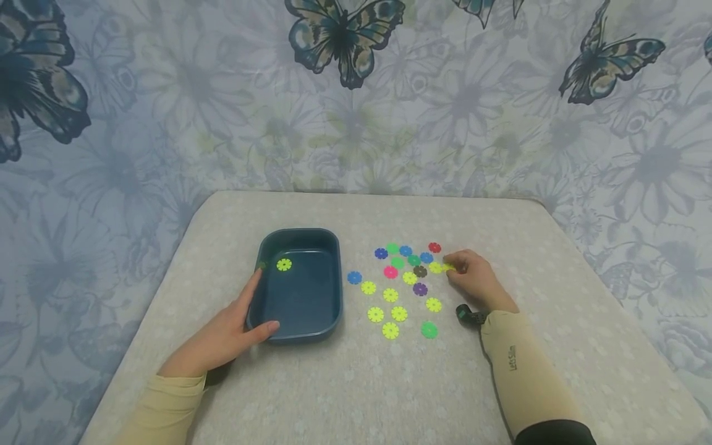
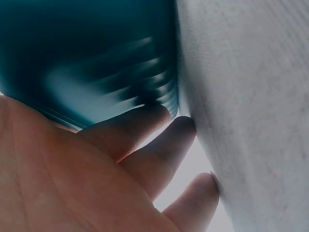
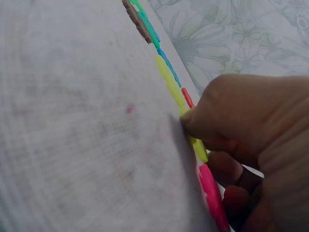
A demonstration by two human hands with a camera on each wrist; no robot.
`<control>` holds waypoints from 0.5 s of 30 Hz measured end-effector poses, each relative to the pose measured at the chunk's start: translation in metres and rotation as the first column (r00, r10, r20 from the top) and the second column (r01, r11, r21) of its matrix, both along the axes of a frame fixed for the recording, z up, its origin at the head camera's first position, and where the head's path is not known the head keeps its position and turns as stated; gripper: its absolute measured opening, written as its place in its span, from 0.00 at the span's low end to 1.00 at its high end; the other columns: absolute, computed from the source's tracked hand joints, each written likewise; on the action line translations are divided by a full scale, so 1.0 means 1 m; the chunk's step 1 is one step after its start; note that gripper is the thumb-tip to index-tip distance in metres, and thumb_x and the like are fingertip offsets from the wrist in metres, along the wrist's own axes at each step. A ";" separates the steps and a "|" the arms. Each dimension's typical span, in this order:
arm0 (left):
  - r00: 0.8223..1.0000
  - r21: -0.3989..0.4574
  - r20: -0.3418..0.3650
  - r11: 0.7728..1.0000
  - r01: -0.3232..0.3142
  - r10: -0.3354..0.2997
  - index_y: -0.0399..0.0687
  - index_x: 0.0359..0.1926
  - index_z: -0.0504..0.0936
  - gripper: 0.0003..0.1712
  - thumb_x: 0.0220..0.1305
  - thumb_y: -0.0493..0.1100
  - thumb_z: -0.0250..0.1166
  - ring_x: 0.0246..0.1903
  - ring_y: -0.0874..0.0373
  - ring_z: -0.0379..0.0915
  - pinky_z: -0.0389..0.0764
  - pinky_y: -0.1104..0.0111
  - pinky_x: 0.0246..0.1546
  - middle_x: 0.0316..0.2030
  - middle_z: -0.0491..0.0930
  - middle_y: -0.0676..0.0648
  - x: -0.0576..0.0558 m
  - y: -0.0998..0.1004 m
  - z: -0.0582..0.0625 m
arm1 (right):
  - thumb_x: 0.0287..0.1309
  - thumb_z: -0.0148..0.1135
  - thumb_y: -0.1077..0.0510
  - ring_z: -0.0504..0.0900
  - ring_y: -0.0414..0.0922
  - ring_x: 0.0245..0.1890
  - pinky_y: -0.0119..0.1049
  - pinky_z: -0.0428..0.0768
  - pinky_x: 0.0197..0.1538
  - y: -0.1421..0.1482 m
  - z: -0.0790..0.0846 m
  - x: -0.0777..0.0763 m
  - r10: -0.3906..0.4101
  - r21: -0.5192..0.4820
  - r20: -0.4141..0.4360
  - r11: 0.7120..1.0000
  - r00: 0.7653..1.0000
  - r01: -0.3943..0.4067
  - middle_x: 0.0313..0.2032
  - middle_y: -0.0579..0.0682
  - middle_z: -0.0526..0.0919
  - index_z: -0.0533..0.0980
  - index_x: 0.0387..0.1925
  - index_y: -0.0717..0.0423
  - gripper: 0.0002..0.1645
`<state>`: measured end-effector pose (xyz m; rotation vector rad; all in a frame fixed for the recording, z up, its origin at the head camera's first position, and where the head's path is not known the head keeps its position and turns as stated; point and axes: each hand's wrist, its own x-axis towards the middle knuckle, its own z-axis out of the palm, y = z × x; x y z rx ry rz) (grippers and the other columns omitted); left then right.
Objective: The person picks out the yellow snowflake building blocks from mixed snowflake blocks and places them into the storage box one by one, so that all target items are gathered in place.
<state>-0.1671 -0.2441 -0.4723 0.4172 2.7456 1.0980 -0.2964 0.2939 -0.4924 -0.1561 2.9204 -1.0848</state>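
My left hand point(image 1: 225, 337) holds a dark blue tray point(image 1: 336, 290) at its left side, thumb over the near rim. In the left wrist view, fingers point(image 2: 159, 150) lie against the outer wall of the tray. One yellow notched disc point(image 1: 284, 264) is inside the tray. At the right edge of a spread of discs, my right hand point(image 1: 478, 281) pinches another yellow notched disc point(image 1: 448, 267) between thumb and fingers, low at the tablecloth. A pink disc point(image 3: 211, 195) lies just under that hand in the right wrist view, hidden from the head view.
Several more notched discs lie flat between the tray and my right hand: yellow point(image 1: 391, 330), green point(image 1: 429, 330), purple point(image 1: 420, 289), blue point(image 1: 354, 278), brown point(image 1: 419, 271) and red point(image 1: 434, 247). A pale patterned cloth point(image 1: 334, 395) covers the table, with a butterfly-print wall point(image 1: 356, 142) behind.
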 end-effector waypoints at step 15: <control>1.000 -0.006 0.001 1.000 -0.003 0.003 0.64 0.83 0.26 0.61 0.70 0.65 0.63 0.78 0.32 0.48 0.61 0.34 0.69 0.82 0.38 0.40 0.001 0.002 0.003 | 0.61 0.63 0.60 0.77 0.55 0.55 0.55 0.77 0.59 -0.004 0.006 0.003 0.021 0.086 0.026 0.996 0.999 -0.024 0.58 0.56 0.78 0.79 0.61 0.54 0.25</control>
